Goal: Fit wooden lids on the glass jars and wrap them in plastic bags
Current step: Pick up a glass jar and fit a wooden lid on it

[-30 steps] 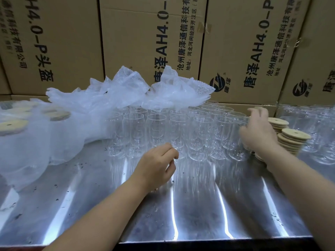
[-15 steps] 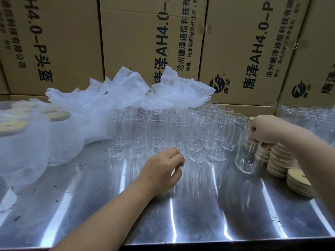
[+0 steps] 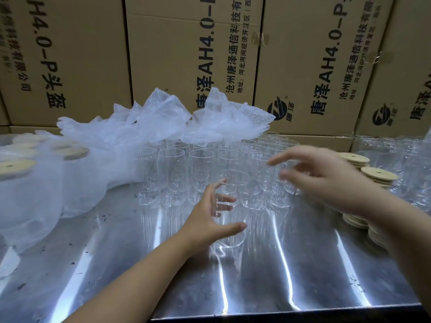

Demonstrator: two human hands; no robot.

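Note:
One clear glass jar (image 3: 233,180) stands upright on the steel table (image 3: 256,287), just in front of a block of several empty jars (image 3: 172,169). My left hand (image 3: 205,220) curls round it, thumb in front and fingers showing through the glass behind. My right hand (image 3: 326,183) hovers to the right of the jar's rim, blurred, fingers spread and holding nothing. Stacks of round wooden lids (image 3: 379,176) with centre holes stand behind and under my right wrist. A heap of clear plastic bags (image 3: 144,127) lies on top of the jars at the back.
At the left lie lidded jars wrapped in plastic (image 3: 30,183). More bare jars (image 3: 408,159) stand at the far right. Printed cardboard boxes (image 3: 186,54) wall off the back. The table's front edge runs along the bottom.
My right hand carried a jar from beside the lid stacks to the centre and let go. My left hand, shut before, opened and closed round that jar.

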